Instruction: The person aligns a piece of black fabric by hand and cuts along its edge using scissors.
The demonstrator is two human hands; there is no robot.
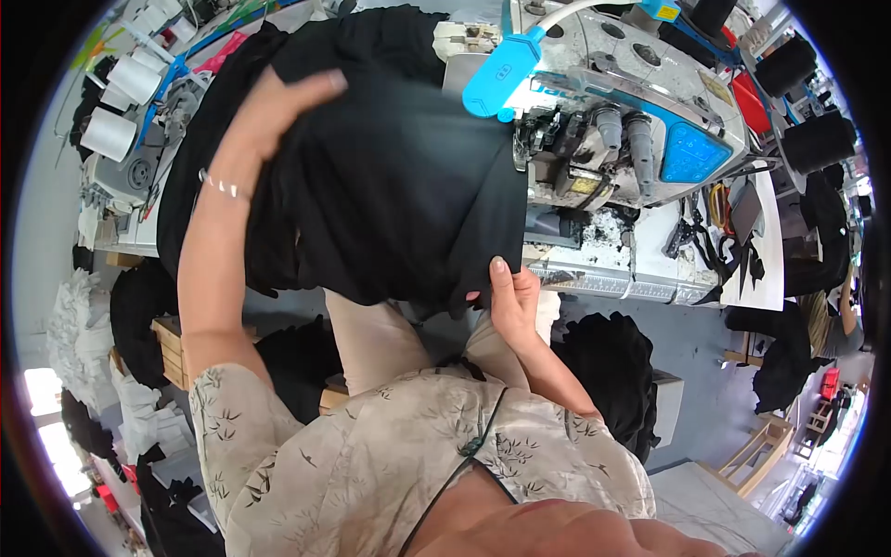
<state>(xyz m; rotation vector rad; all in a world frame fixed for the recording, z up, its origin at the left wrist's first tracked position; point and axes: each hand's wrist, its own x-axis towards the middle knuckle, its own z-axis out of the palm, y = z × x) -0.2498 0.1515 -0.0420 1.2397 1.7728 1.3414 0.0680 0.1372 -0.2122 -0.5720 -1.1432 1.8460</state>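
A large piece of black fabric (390,186) spreads over the table edge and hangs toward my lap. At its lower right corner, my right hand (513,302) pinches the edge, thumb on top and fingers underneath. My left hand (278,107) is over the upper left of the fabric, slightly blurred, with thumb and fingers apart; whether it presses on the cloth is unclear. An industrial sewing machine (603,102) stands right of the fabric, whose right edge lies alongside the needle area. A bright blue lamp (504,74) hangs over that area.
Scissors (719,206) and black scraps (687,232) lie on the table's right side. Black thread cones (817,139) stand at the right, white cones (109,135) at the left. Dark cloth piles (608,371) sit beside my legs. Another person (840,325) is at the far right.
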